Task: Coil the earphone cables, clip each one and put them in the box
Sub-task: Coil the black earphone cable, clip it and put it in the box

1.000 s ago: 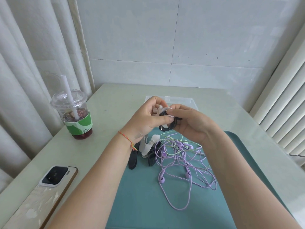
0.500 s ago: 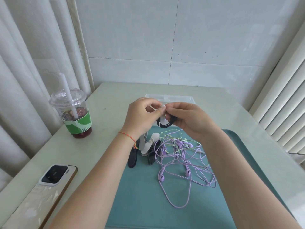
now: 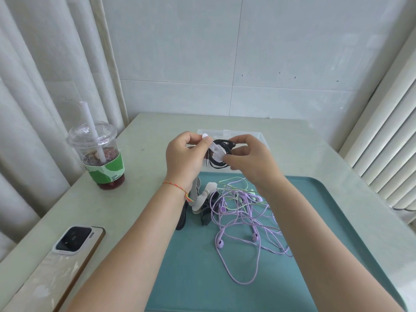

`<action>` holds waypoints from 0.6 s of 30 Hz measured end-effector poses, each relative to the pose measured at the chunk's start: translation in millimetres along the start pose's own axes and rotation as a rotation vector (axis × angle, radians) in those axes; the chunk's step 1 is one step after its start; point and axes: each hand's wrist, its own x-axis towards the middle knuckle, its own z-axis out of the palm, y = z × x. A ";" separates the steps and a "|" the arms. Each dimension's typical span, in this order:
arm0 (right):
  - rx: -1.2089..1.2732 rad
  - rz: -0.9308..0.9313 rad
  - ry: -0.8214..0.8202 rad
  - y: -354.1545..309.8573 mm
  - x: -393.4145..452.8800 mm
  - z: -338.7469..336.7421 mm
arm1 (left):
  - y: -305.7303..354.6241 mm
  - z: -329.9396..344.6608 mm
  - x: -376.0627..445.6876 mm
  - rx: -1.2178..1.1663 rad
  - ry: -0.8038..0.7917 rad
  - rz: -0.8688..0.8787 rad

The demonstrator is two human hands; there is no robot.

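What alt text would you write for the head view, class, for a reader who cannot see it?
Two hands hold a coiled black earphone cable above a clear box: the left hand and right hand pinch a white clip across it. Tangled purple earphones lie on a teal tray; an iced drink stands left.

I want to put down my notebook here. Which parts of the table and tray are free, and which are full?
Free: the tray floor nearest the person, before the purple earphones; the table between cup and clear box. Crowded: the tray's far part with cables and clips, and below both hands.
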 end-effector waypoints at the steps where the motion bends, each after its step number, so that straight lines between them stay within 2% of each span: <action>1: 0.003 0.009 -0.005 0.1 -0.1 0.0 | -0.8 0.3 0.5 -0.008 0.010 -0.008; 7: -0.007 0.019 0.056 4.6 3.2 2.8 | 2.1 6.5 -5.4 0.033 0.046 0.003; 11: 0.097 0.049 0.086 8.5 7.1 3.6 | 3.5 7.3 -6.6 0.050 0.057 0.031; 18: 0.230 0.111 0.105 15.3 9.0 4.7 | 9.1 8.1 -12.2 0.178 0.023 0.326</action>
